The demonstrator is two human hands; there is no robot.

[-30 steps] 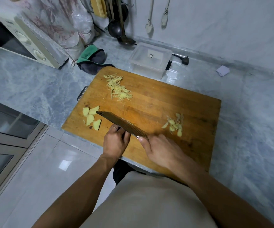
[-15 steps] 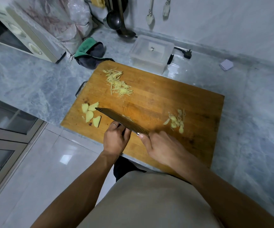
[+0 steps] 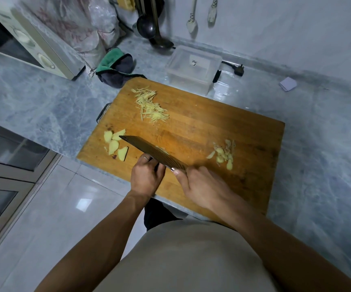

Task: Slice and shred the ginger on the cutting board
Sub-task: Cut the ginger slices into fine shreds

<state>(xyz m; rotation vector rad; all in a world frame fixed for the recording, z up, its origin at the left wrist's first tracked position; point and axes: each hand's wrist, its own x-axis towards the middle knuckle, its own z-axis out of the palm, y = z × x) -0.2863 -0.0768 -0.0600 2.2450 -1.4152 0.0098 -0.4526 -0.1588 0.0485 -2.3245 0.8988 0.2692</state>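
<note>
At the near edge of the rectangular wooden cutting board [image 3: 202,131], the right hand [image 3: 204,186] grips a broad dark cleaver [image 3: 153,153]; the left hand [image 3: 147,175], fingers curled, steadies mostly hidden ginger beside the blade. Knuckles this close risk a nick. Pale ginger slices [image 3: 115,144] lie at the board's left edge, fine yellow shreds [image 3: 150,107] toward its far side.

The light is soft and a bit dim. White shine spots sit on the glossy white floor tiles [image 3: 83,204] and the wet grey marble counter [image 3: 223,91]. Straight lines bend near the edges. Far corners look blurry. Shadows are faint.
</note>
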